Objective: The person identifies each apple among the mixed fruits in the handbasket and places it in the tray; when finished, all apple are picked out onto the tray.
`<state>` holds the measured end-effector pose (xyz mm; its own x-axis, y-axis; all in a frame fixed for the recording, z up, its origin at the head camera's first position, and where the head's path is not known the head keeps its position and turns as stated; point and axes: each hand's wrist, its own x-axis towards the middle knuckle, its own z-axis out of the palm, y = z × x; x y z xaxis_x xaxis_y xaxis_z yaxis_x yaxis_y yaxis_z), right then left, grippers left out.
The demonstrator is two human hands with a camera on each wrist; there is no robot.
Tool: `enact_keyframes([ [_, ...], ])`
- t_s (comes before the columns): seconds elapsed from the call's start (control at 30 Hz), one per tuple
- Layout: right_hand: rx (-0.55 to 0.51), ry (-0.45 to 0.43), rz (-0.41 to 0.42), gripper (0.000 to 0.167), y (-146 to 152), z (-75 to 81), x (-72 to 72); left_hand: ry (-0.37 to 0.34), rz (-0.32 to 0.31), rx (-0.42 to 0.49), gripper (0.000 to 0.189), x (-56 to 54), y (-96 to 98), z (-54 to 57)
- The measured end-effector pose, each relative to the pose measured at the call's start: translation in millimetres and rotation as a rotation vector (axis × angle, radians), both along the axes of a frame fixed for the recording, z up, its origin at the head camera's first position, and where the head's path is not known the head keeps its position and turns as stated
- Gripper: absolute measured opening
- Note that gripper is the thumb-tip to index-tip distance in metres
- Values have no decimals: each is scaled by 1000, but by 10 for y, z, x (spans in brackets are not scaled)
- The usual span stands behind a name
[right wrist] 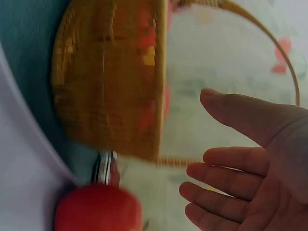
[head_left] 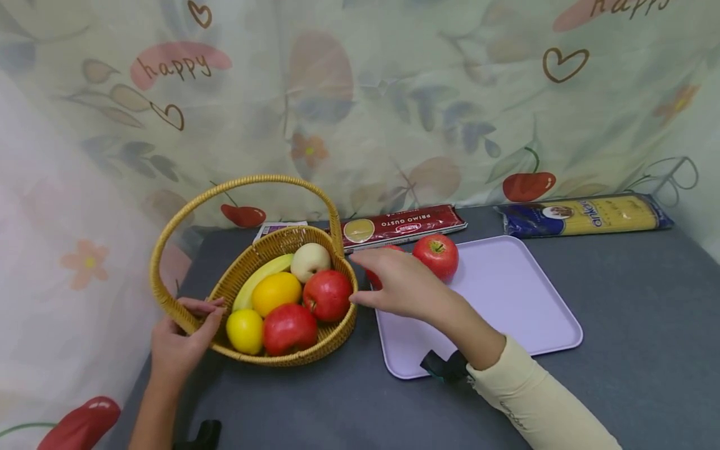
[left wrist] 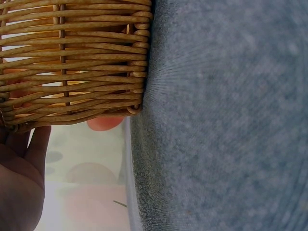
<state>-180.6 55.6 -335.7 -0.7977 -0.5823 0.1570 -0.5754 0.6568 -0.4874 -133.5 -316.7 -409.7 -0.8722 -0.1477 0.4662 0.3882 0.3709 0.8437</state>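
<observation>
A wicker basket (head_left: 337,337) with a tall arched handle holds a banana (head_left: 255,281), an orange-yellow fruit (head_left: 277,294), a lemon-yellow fruit (head_left: 244,332), a pale round fruit (head_left: 310,262) and two red apples (head_left: 290,329). At its left side, my left hand (head_left: 182,344) grips the basket where the handle meets the rim. My right hand (head_left: 405,284) is spread beside the basket's right rim, above the tray's left part, with nothing in it. Behind that hand, a red apple (head_left: 435,257) sits on the lilac tray (head_left: 517,312); another red apple (head_left: 375,279) is mostly hidden.
Along the back of the grey table (head_left: 635,300) lie a red PRIMO GUSTO packet (head_left: 405,225) and a yellow-and-blue pasta packet (head_left: 590,215). A printed curtain (head_left: 382,94) hangs right behind them. The tray stands close to the basket's right side.
</observation>
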Motion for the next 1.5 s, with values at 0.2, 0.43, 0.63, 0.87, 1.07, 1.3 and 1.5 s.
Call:
enact_keyframes([
  [0.2, 133, 86, 105, 61, -372, 15, 90, 0, -1, -19, 14, -3, 5, 11],
  [0.43, 333, 168, 24, 64, -701, -82, 118, -7, -7, 4, 15, 0, 17, 12],
  [0.63, 394, 218, -92, 76, -866, -201, 85, -25, 18, -5, 14, 5, 29, 22],
  [0.87, 378, 230, -148, 74, -916, -282, 46, -12, 9, -15, 15, -8, 32, 7],
  [1.07, 332, 251, -135, 71, -913, -316, 59, -35, 36, -16, 14, 9, 29, 13],
  [1.3, 294, 263, -136, 70, -895, -348, 59, -43, 61, -31, 14, 19, 21, 3],
  [1.5, 268, 299, -131, 71, -888, -343, 41, -40, 44, -8, 14, 20, 22, 24],
])
